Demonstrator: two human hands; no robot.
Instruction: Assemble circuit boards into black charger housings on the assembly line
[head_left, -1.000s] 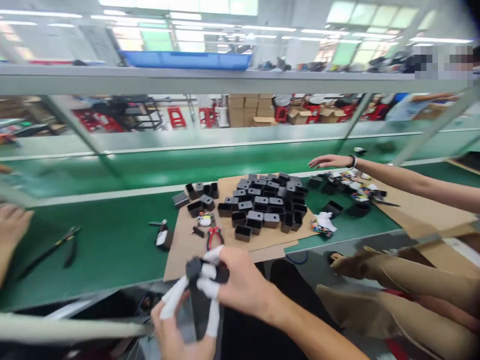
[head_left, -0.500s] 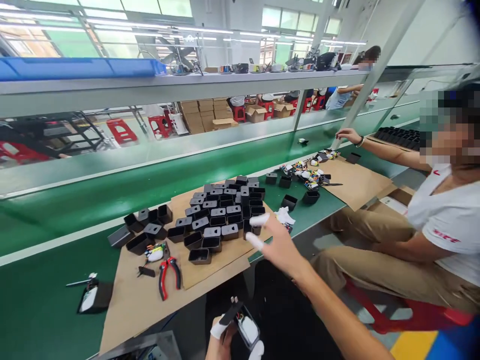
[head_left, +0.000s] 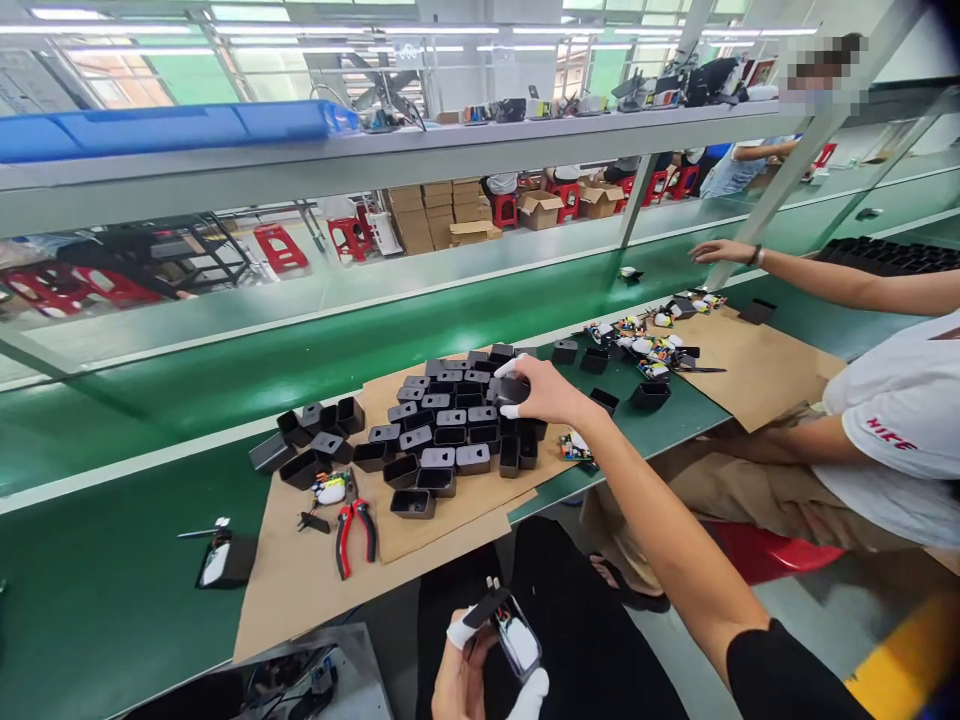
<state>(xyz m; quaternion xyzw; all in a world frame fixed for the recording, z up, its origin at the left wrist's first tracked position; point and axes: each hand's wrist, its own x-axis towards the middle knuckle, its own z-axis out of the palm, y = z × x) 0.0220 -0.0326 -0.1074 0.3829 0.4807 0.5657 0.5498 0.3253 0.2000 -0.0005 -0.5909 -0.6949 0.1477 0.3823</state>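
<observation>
Low over my lap, my left hand (head_left: 461, 665), with white finger covers, grips an open black charger case (head_left: 519, 640). White filling shows inside the case, and a black end cap (head_left: 487, 610) with two metal pins sits tilted at its top. At the right side of the case cluster, my right hand (head_left: 551, 392) has white-covered fingertips closed around a black plastic case (head_left: 513, 389). Many more black cases (head_left: 451, 418) stand close together on the brown cardboard (head_left: 442, 530), some with open tops showing, others with a small cut-out in the face.
Red-handled pliers (head_left: 354, 530) lie left of the cases, beside a small circuit board (head_left: 330, 488). A filled case (head_left: 229, 560) lies further left on the green bench. Circuit boards (head_left: 649, 350) are piled to the right, near a co-worker's outstretched hand (head_left: 724, 252).
My right hand has moved from above the cardboard's right edge onto the cluster and closed on a case. My left hand still holds the charger case. The view has shifted a little right.
</observation>
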